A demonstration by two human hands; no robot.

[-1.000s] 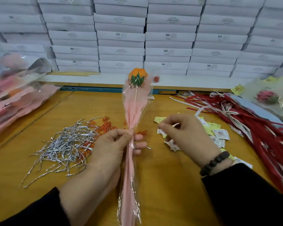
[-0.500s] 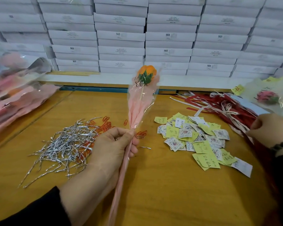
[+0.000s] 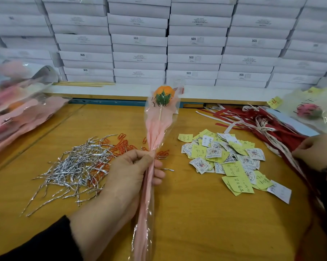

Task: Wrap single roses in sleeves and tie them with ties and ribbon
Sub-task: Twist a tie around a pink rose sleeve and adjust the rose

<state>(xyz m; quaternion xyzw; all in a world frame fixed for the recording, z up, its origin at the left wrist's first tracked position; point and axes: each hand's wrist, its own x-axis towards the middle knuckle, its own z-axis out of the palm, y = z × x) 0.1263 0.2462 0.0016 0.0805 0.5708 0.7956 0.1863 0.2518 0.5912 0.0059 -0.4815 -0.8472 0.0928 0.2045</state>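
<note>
Currently: left hand (image 3: 132, 172) clenched round gathered sleeve (image 3: 159, 127), orange rose (image 3: 163, 92) upright above table (image 3: 196, 223). Right hand (image 3: 317, 151) on red ribbon (image 3: 283, 136), grasp unclear. Step: ribbon. Next: draw one strand, tie at neck.

"Where is the left hand (image 3: 132, 172)?"

"It's out in front, in the middle. The arm comes up from the bottom corner in a dark sleeve. The fingers are curled tight round the gathered pink and clear plastic flower sleeve (image 3: 155, 132). The thumb lies across the top, and three fingertips (image 3: 158, 174) peek out on the far side."

"And the right hand (image 3: 317, 149)?"

"Way over at the right edge, well apart from the left one. Its back is up, fingers bent down onto the long red paper ribbons (image 3: 283, 136). There's a dark bead band on the wrist. I can't tell if it's pinching one."
</note>
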